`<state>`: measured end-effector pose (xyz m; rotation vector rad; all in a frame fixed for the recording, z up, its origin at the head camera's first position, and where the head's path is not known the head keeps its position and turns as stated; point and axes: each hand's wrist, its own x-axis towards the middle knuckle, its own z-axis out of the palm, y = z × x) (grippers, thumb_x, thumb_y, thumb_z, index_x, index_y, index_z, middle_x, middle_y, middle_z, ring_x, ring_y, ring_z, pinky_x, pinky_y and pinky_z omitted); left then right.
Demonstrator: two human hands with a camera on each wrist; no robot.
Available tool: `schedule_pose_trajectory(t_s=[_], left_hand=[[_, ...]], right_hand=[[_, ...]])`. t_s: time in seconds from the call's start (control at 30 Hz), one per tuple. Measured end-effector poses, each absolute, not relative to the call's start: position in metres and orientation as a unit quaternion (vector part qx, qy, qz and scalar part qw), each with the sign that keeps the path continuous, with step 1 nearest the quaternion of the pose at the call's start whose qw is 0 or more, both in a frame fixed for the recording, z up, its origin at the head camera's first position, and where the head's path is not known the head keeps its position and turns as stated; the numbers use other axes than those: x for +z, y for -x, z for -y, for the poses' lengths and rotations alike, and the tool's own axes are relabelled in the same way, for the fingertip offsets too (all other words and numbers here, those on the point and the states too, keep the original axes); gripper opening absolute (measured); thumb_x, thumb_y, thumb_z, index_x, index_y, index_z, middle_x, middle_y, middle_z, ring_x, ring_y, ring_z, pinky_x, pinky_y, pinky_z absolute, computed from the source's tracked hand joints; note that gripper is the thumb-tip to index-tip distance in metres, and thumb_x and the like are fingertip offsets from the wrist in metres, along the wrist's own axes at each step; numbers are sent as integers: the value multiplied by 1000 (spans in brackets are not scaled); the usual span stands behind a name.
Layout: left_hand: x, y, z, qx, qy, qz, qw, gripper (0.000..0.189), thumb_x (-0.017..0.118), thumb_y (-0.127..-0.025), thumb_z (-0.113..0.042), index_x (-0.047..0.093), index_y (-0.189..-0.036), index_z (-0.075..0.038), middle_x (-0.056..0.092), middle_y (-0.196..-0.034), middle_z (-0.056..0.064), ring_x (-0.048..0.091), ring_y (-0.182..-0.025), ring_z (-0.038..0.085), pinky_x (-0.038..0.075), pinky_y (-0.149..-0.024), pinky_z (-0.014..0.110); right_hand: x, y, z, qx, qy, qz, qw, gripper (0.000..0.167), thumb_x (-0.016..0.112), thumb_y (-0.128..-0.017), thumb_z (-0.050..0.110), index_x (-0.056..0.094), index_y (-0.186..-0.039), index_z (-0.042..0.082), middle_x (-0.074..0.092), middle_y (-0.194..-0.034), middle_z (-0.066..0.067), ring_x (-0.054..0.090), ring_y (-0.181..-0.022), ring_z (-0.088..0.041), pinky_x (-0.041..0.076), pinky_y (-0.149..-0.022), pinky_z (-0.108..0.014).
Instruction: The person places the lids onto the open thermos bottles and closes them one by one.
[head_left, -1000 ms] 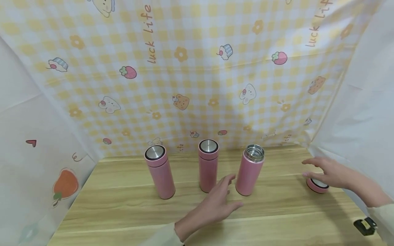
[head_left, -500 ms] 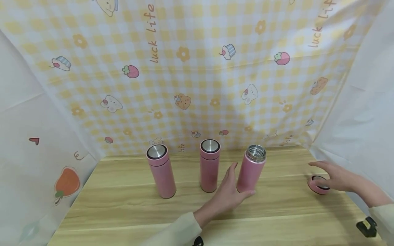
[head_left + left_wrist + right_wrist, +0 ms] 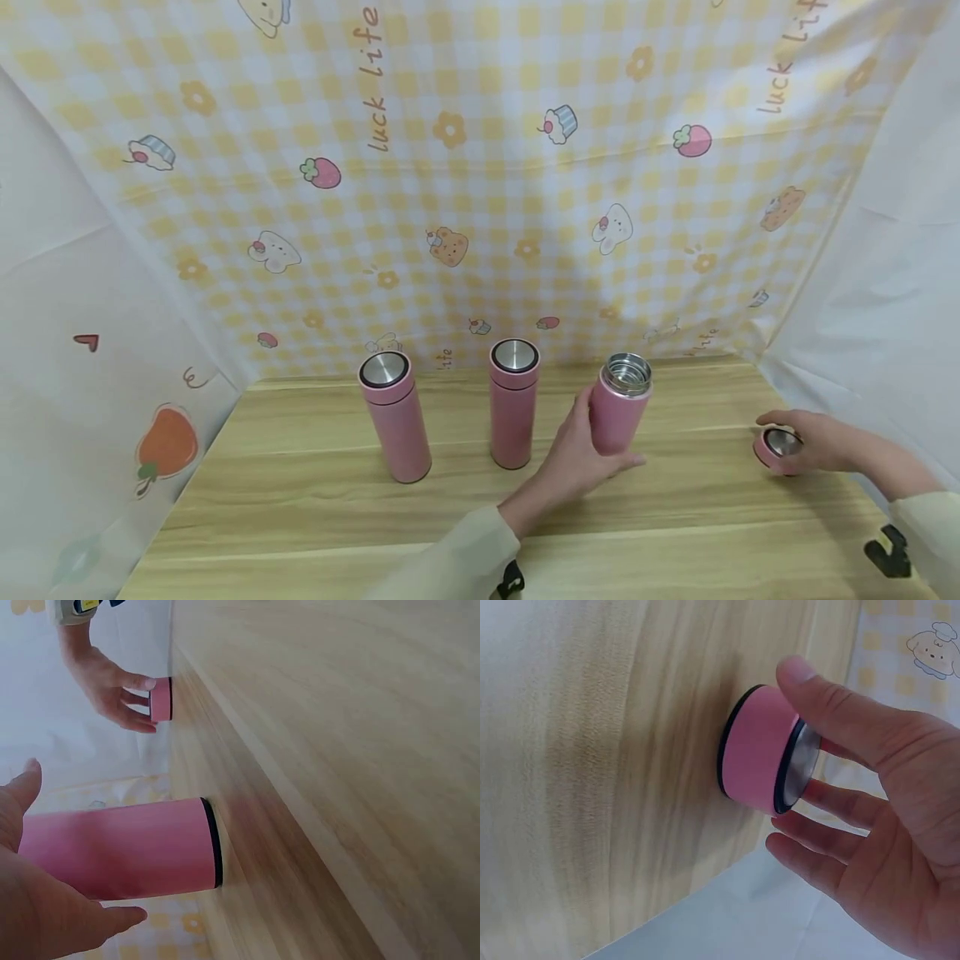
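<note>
Around the lower body of a lidless pink thermos bottle [image 3: 619,417] my left hand [image 3: 572,462] is spread, thumb stretched out along the near side. In the left wrist view the bottle [image 3: 124,851] stands upright between the thumb and fingers, its black base at the tabletop. Far right, my right hand [image 3: 828,442] is over a pink lid [image 3: 768,450] with a steel top. The right wrist view has the thumb at one edge of the lid [image 3: 757,748] and loosely bent fingers by the opposite side. The lid lies flat on the table.
Two capped pink bottles stand left of the lidless one: a middle bottle [image 3: 512,421] and a left bottle [image 3: 399,433]. Behind the wooden table [image 3: 300,500] hangs a yellow checked cloth [image 3: 510,200]. White sheets close off both sides.
My left hand has moved right, from beside the middle bottle to around the lidless bottle. My right hand has lowered slightly around the lid. The view has shifted a little.
</note>
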<state>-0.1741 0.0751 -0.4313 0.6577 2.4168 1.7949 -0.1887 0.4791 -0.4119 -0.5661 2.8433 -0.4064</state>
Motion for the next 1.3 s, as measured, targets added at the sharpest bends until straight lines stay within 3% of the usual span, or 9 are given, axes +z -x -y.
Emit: schedule_pose_trajectory(t_s=[0.23,0.47,0.7,1.0,1.07,1.3], left_hand=[[-433,179,-81,589,-196,-784,13,97,92,-76,-35,33,-153,-30,49,-134,-15,51,-116,6,45,-99,37],[-434,186,-83,584,-222,-780,-23,80,86,-84,-32,41,-149,-21,57,-132,-10,56,-115,7,47,-96,32],[-436,188,-84,574,-235,-784,-13,80,83,-88,-27,36,-152,-20,54,-134,-8,54,-118,7,46,-99,32],[-433,187,-82,552,-243,-797,9,81,79,-92,-30,28,-154,-20,48,-138,-6,50,-122,9,44,-102,35],[-432,187,-82,551,-249,-796,11,81,78,-93,-30,26,-155,-19,47,-138,-6,50,-122,9,43,-102,35],[-432,189,-81,542,-262,-799,9,81,77,-93,-29,24,-154,-18,46,-139,-3,50,-123,10,43,-102,35]], right_hand=[[-420,187,-480,-113,210,-968,82,61,91,-73,21,63,-120,-8,66,-105,-13,60,-90,-23,49,-70,-35],[-423,186,-482,-103,224,-967,62,53,88,-75,16,65,-117,-6,67,-103,-10,60,-87,-20,49,-68,-33],[-417,187,-484,-100,253,-961,38,51,89,-75,15,66,-115,-6,67,-104,-9,61,-87,-14,49,-67,-31],[-381,192,-464,-147,260,-953,57,55,88,-78,13,62,-122,-9,64,-106,-7,54,-80,-5,46,-61,-27],[-373,193,-457,-139,266,-953,45,53,88,-78,15,64,-120,-6,64,-104,-5,56,-79,-5,47,-60,-27],[-338,200,-428,-163,257,-949,81,59,87,-81,20,61,-127,-7,65,-100,-4,64,-81,-12,51,-62,-29]])
